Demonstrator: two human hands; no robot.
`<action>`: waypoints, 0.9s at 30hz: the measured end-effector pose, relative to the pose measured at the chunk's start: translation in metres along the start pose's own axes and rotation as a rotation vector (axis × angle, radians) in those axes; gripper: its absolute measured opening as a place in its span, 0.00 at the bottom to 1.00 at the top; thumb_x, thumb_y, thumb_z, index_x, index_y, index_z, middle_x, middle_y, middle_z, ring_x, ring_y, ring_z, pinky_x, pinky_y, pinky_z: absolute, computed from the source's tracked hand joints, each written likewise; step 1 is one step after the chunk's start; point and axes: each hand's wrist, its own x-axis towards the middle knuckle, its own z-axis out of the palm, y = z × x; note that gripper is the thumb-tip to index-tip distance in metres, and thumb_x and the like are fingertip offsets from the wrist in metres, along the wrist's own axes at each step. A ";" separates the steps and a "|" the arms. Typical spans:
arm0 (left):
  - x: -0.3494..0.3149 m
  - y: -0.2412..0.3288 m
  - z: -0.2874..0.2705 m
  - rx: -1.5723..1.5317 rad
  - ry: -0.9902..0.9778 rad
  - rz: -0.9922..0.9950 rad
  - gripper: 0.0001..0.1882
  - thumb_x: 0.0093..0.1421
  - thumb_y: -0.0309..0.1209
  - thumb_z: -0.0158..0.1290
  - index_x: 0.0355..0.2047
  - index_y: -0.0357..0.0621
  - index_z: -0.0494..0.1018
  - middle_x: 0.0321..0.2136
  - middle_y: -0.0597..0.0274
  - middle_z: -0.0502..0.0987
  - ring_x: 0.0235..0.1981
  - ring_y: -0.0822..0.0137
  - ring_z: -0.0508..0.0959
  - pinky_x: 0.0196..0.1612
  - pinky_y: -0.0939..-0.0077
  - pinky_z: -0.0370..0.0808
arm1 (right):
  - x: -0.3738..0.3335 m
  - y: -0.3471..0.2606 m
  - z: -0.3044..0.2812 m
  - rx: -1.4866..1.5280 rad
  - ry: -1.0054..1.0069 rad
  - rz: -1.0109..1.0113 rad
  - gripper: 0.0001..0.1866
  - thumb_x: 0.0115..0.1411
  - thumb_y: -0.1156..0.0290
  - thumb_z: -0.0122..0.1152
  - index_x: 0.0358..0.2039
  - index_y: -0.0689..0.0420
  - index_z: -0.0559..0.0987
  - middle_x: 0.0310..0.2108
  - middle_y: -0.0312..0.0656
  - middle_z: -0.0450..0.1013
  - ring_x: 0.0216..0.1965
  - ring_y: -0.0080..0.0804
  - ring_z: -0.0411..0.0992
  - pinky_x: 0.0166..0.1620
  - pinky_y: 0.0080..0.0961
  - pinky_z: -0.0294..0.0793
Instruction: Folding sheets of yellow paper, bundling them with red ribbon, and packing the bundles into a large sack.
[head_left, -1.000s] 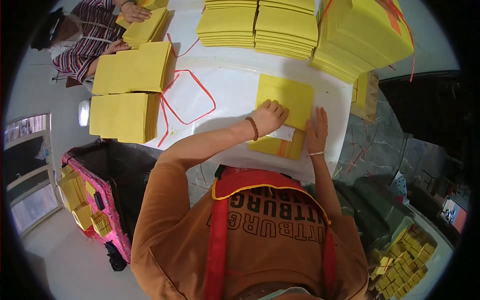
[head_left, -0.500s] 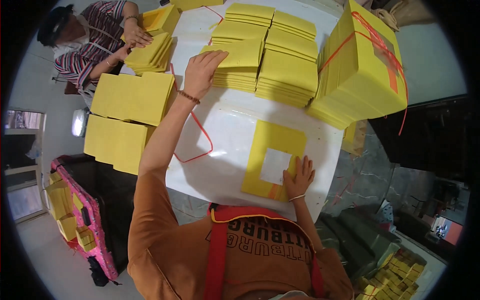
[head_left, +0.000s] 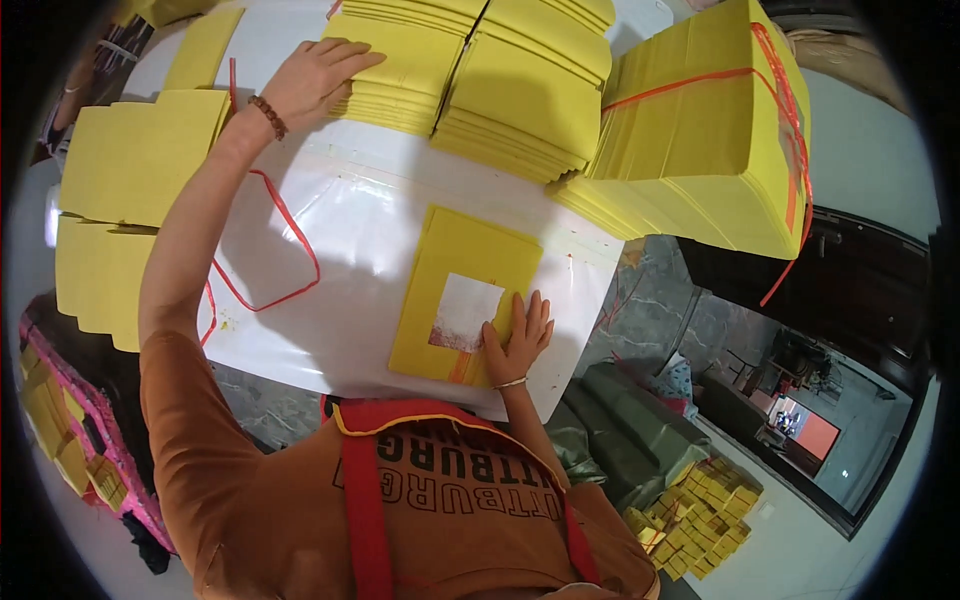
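My left hand (head_left: pixel 318 82) reaches to the left edge of the nearest stack of flat yellow paper pieces (head_left: pixel 405 70). Its fingers lie over the top piece and the thumb is at the edge, closed on that piece. Close to my body, a single flat yellow piece (head_left: pixel 425 262) with a white rectangular panel (head_left: pixel 468 308) and an orange strip at its lower end lies on the white table (head_left: pixel 345 350). My right hand (head_left: pixel 518 340) rests spread on its lower right edge, fingers apart.
A tall yellow bundle (head_left: pixel 690 140) tied with red ribbon stands at the right. More yellow piles (head_left: pixel 140 150) overlap at the left, near a loose red ribbon (head_left: pixel 300 235). A pink-edged container (head_left: pixel 95 440) is at lower left; small yellow blocks (head_left: pixel 700 515) lie at lower right.
The view has turned, so the table contents sit further left and higher. The co-worker at the left is now mostly out of the picture. Both my hands keep their places on the yellow pieces.
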 end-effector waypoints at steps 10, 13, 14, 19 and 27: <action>0.006 0.040 0.013 0.271 -0.043 -0.139 0.22 0.47 0.29 0.51 0.45 0.50 0.64 0.40 0.61 0.69 0.46 0.62 0.68 0.49 0.61 0.61 | 0.002 -0.003 0.001 0.020 0.003 -0.005 0.34 0.48 0.55 0.59 0.55 0.55 0.65 0.61 0.48 0.51 0.64 0.49 0.43 0.61 0.48 0.32; 0.020 0.054 -0.002 0.131 -0.295 -0.291 0.31 0.44 0.32 0.54 0.51 0.44 0.59 0.51 0.47 0.62 0.54 0.51 0.61 0.53 0.57 0.59 | 0.000 0.001 0.000 0.060 0.020 0.014 0.36 0.47 0.53 0.60 0.55 0.56 0.64 0.61 0.49 0.53 0.64 0.50 0.43 0.61 0.49 0.32; 0.017 0.055 0.003 0.082 -0.231 -0.290 0.33 0.42 0.33 0.54 0.51 0.42 0.58 0.51 0.44 0.60 0.54 0.49 0.60 0.53 0.55 0.59 | 0.001 0.001 0.000 0.076 0.033 0.036 0.37 0.47 0.52 0.61 0.55 0.57 0.64 0.60 0.49 0.53 0.63 0.50 0.43 0.61 0.49 0.32; 0.007 0.047 0.008 0.080 -0.057 -0.220 0.35 0.41 0.32 0.54 0.52 0.45 0.57 0.51 0.48 0.60 0.55 0.50 0.59 0.52 0.51 0.58 | 0.002 0.001 -0.001 0.048 0.051 -0.006 0.36 0.47 0.53 0.60 0.55 0.54 0.64 0.60 0.44 0.54 0.64 0.50 0.42 0.61 0.50 0.32; -0.003 0.111 -0.067 -0.550 0.582 -0.487 0.34 0.48 0.29 0.50 0.57 0.45 0.54 0.53 0.48 0.60 0.51 0.50 0.64 0.53 0.58 0.60 | -0.002 -0.002 0.002 0.010 0.069 -0.008 0.33 0.48 0.52 0.57 0.54 0.50 0.66 0.60 0.42 0.55 0.64 0.48 0.43 0.61 0.50 0.33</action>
